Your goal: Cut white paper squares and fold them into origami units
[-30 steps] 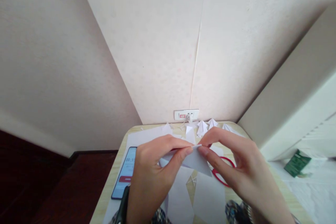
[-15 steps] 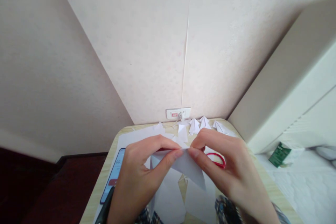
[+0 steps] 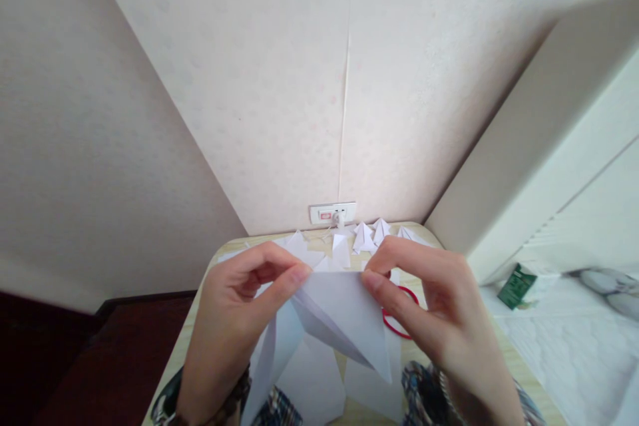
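Note:
Above the small table I hold a folded sheet of white paper [image 3: 344, 309] by its top edge. My left hand [image 3: 244, 306] pinches the edge's left end between thumb and forefinger. My right hand [image 3: 424, 306] pinches the right end the same way. The edge between my fingertips runs nearly straight, and the paper hangs below it in creased, pointed flaps. Behind my right thumb shows the red handle of what look like scissors [image 3: 399, 331]; the rest is hidden. More white paper [image 3: 319, 379] lies on the table below.
Several small folded paper shapes [image 3: 382, 230] stand along the back of the wood-toned table [image 3: 187, 339]. A wall socket [image 3: 333, 213] with a plug in it is just behind. To the right, a green packet [image 3: 518, 286] lies on white quilted bedding [image 3: 554, 353].
My hands have moved apart along the paper's top edge, my left one going left. More of the folded sheet shows between them. The phone at the left is now hidden.

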{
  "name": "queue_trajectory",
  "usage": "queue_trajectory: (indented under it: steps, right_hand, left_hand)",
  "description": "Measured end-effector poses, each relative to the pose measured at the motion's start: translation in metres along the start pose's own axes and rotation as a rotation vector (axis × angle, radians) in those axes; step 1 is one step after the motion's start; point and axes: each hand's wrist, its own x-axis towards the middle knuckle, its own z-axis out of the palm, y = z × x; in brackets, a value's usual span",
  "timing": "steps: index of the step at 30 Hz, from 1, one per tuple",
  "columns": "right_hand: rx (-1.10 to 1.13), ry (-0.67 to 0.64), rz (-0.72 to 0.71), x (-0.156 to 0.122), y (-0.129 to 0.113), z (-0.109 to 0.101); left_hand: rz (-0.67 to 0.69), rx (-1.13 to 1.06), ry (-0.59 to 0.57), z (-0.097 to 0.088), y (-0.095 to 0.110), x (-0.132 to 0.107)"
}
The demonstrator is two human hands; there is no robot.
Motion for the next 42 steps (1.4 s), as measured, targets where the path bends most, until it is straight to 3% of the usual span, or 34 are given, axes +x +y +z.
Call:
queue_trajectory:
  steps: [10, 19, 26, 33, 37, 42]
  right_hand:
    - [0.022, 0.027, 0.032, 0.001, 0.004, -0.002]
    - [0.044, 0.111, 0.018, -0.001, 0.008, -0.003]
    - [0.03, 0.075, -0.007, -0.001, 0.007, -0.002]
    - [-0.054, -0.115, 0.01, 0.007, 0.005, -0.004]
    - [-0.078, -0.19, 0.004, 0.007, 0.007, 0.006]
    - [-0.044, -0.139, -0.06, 0.007, 0.007, 0.016]
  left_hand:
    - [0.016, -0.02, 0.015, 0.009, -0.004, 0.002]
    - [-0.033, -0.146, -0.021, -0.011, -0.009, -0.006]
    - [0.03, -0.114, 0.002, -0.006, -0.005, 0.003]
    - [0.14, 0.144, 0.149, -0.005, -0.003, -0.003]
    - [0.173, 0.22, 0.118, 0.003, 0.001, -0.006]
    - [0.233, 0.16, 0.059, 0.011, -0.001, -0.008]
